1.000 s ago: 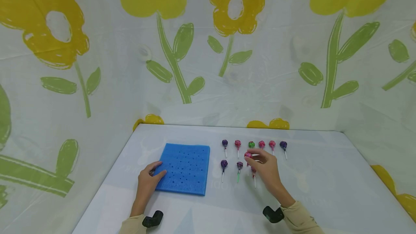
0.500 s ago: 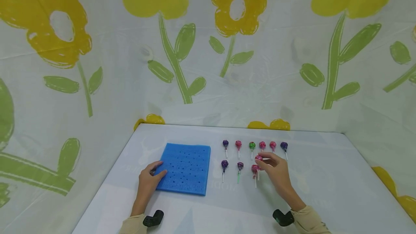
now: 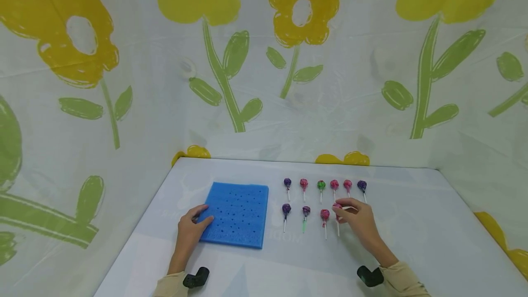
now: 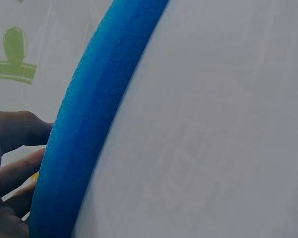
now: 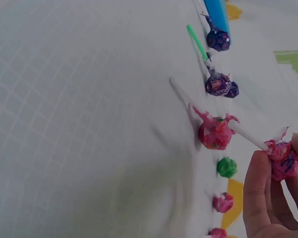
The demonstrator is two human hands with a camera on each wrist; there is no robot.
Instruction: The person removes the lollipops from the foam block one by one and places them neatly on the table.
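My right hand (image 3: 363, 221) pinches a pink-wrapped lollipop (image 5: 284, 166) by its head between thumb and fingers. Its white stick points toward the near side of the table, just right of another pink lollipop (image 3: 325, 215) in the front row. At the left, my left hand (image 3: 189, 232) holds the left edge of a blue foam block (image 3: 243, 217) pierced with rows of small holes. The thumb lies on the block's top; in the left wrist view its thick side (image 4: 89, 119) hides part of the fingers.
Behind the front row lies a back row of lollipops, among them a green one (image 3: 321, 185) and a dark purple one (image 3: 362, 184). Two purple lollipops, one with a green stick (image 3: 304, 227), share the front row. A flower-printed cloth (image 3: 350, 118) rises behind the white table (image 3: 412, 237).
My right hand has moved right and slightly toward me with the pink lollipop, past the other pink one in the front row. The left hand and foam block have stayed put.
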